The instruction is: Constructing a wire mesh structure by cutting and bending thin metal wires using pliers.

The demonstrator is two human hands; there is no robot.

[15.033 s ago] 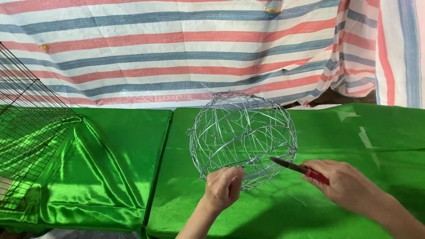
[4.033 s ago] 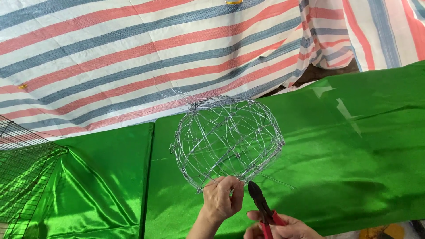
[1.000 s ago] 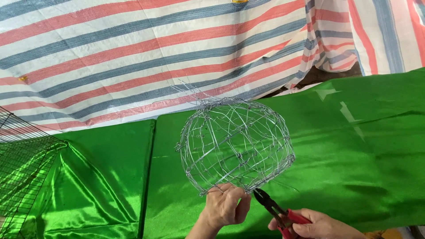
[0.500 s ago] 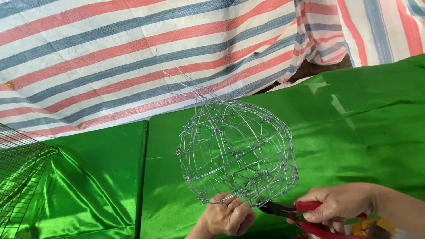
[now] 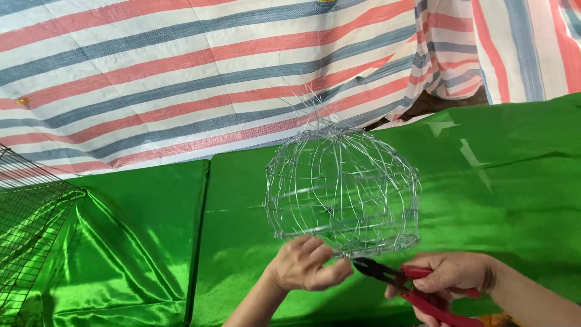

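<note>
A dome-shaped cage of thin silver wire (image 5: 342, 186) stands on a table covered in shiny green cloth (image 5: 242, 200), loose wire ends sticking up from its top. My left hand (image 5: 307, 264) pinches the cage's lower front rim. My right hand (image 5: 451, 275) grips red-handled pliers (image 5: 408, 283), whose dark jaws point left and touch the rim right beside my left fingers.
A flat panel of dark wire mesh (image 5: 27, 224) leans over the green cloth at the far left. A red, white and blue striped tarpaulin (image 5: 200, 66) hangs behind the table. A seam (image 5: 198, 242) divides the two green-covered surfaces.
The cage has tilted upright and shifted slightly right. My right hand has drawn the pliers level, with the jaws now at the rim by my left fingers.
</note>
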